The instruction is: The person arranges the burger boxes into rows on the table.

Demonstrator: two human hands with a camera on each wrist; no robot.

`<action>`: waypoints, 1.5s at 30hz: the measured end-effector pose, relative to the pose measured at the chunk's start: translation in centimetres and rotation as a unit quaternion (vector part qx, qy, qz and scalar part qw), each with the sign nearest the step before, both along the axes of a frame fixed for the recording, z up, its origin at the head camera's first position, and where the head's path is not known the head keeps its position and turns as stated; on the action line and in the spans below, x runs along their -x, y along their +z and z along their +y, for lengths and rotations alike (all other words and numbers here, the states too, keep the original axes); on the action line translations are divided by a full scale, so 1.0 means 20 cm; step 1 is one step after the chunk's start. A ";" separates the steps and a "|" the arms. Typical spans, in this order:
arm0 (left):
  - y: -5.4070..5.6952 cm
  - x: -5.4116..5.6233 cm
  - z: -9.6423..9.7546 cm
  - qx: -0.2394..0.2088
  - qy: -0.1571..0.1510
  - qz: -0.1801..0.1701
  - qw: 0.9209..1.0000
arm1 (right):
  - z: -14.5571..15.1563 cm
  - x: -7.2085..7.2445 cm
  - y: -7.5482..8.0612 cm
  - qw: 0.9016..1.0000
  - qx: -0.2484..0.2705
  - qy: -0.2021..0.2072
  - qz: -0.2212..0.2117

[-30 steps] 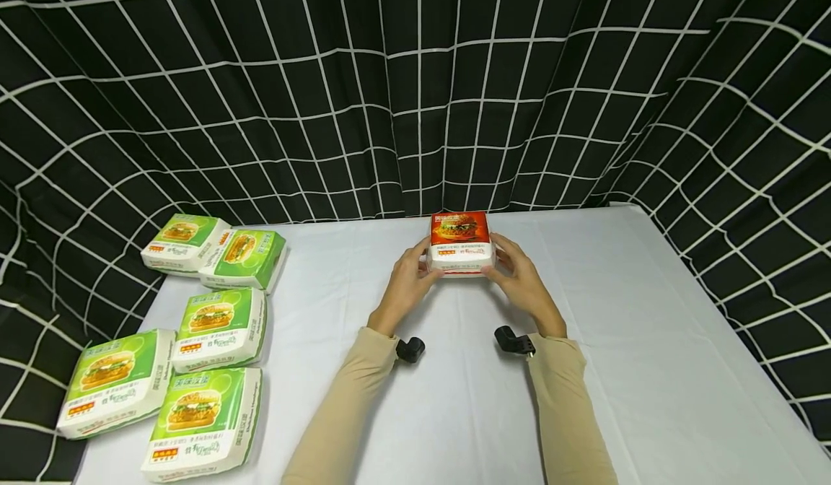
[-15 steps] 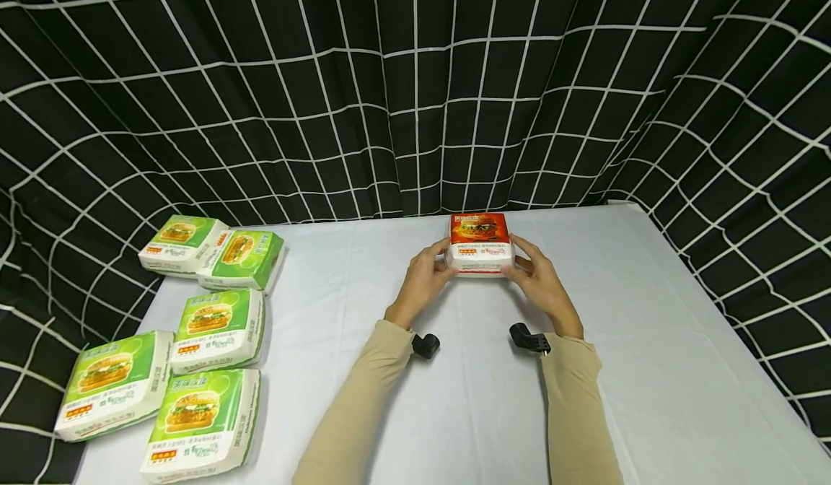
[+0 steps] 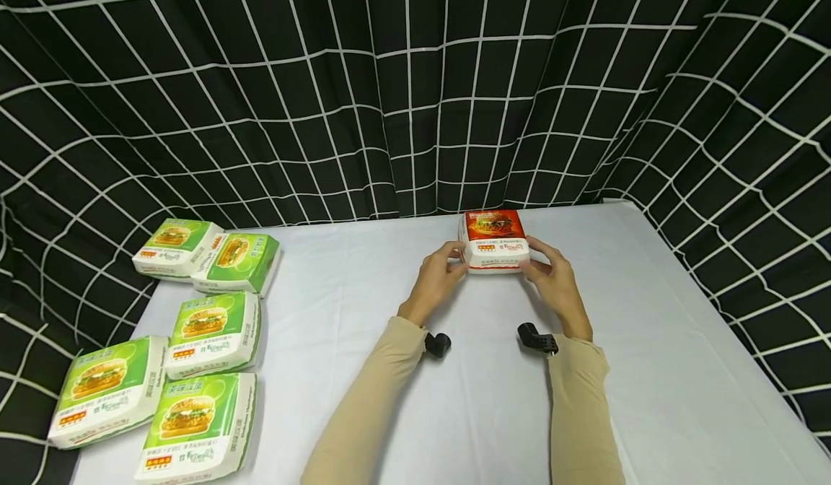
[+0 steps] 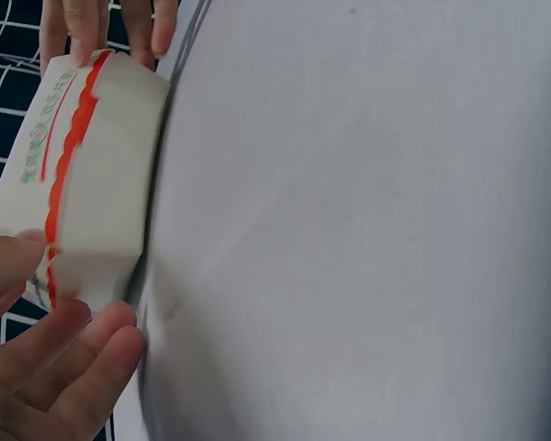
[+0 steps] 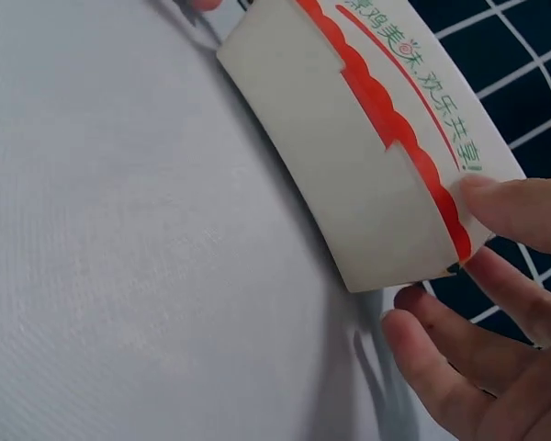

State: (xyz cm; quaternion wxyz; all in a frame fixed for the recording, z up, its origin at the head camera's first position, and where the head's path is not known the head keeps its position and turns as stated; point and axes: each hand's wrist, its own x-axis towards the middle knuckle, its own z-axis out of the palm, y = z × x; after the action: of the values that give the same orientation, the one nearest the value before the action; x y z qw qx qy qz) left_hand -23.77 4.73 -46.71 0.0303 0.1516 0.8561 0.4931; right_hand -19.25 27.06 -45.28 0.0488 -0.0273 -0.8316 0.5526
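A red and white burger box (image 3: 496,243), with a burger picture on its lid, sits on the white tabletop close to its back edge. My left hand (image 3: 436,283) holds its left side, thumb at the near corner. On the opposite side, my right hand (image 3: 555,283) grips the right near corner. The right wrist view has the thumb (image 5: 514,207) on the printed front face and the other fingers round the side. In the left wrist view, fingertips (image 4: 119,335) lie beside the box's lower side. The far face of the box is hidden.
Several green and white burger boxes (image 3: 188,424) lie along the table's left side, two of them overlapping at the back left (image 3: 236,261). A black curtain with a white grid (image 3: 415,95) stands behind the table and along both sides.
Both hands and the red box between them have shifted to the right along the back of the table. The green boxes stay in place, while the head view has turned slightly.
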 end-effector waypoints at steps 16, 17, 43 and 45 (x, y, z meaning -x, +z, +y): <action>0.02 0.01 0.08 0.055 -0.039 0.000 0.998 | 0.05 0.01 -0.03 0.999 0.033 -0.020 0.017; 0.02 0.01 0.08 0.060 -0.041 0.001 0.997 | 0.05 0.01 -0.03 0.999 0.033 -0.018 0.014; 0.05 -0.04 -0.03 0.060 -0.032 -0.008 0.998 | 0.04 -0.02 0.07 0.999 -0.010 -0.035 0.016; 0.06 -0.05 -0.06 0.058 -0.031 0.000 0.998 | 0.04 -0.02 0.09 0.999 -0.022 -0.039 0.025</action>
State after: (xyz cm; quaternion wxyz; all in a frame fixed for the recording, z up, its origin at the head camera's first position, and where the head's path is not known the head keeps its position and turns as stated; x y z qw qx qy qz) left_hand -22.68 3.55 -45.50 0.0539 0.1758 0.8781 0.4418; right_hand -18.80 27.81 -43.49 0.0916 -0.0448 -0.8405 0.5321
